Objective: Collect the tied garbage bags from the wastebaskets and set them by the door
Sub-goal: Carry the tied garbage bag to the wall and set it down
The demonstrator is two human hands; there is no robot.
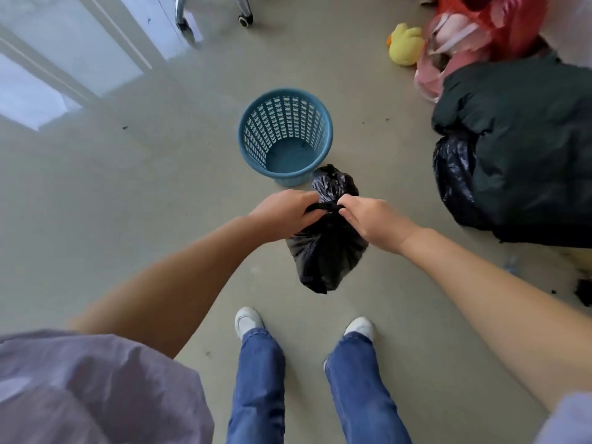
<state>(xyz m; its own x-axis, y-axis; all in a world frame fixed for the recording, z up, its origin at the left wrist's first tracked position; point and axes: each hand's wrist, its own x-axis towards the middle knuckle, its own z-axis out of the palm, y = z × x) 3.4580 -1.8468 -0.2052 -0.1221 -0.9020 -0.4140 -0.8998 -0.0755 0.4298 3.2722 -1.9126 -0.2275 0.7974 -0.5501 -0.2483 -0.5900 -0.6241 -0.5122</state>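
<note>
Bag (326, 248) hangs at frame centre, below my hands, just in front of the empty basket (285, 136). Left hand (282, 216) and right hand (371, 219) each pinch its neck; long axis vertical.

The grey floor (134, 193) carried a blue wastebasket (285, 136), a yellow duck toy (406, 43) and a large dark bundle (525, 149).

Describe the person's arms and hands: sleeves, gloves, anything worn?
Both hands are bare: left hand, right hand. No gloves, rings, watch or bands visible. Forearms are bare up past the elbows. Short, loose lavender sleeves show at the frame's lower corners, the right one only as a blurred edge.
</note>
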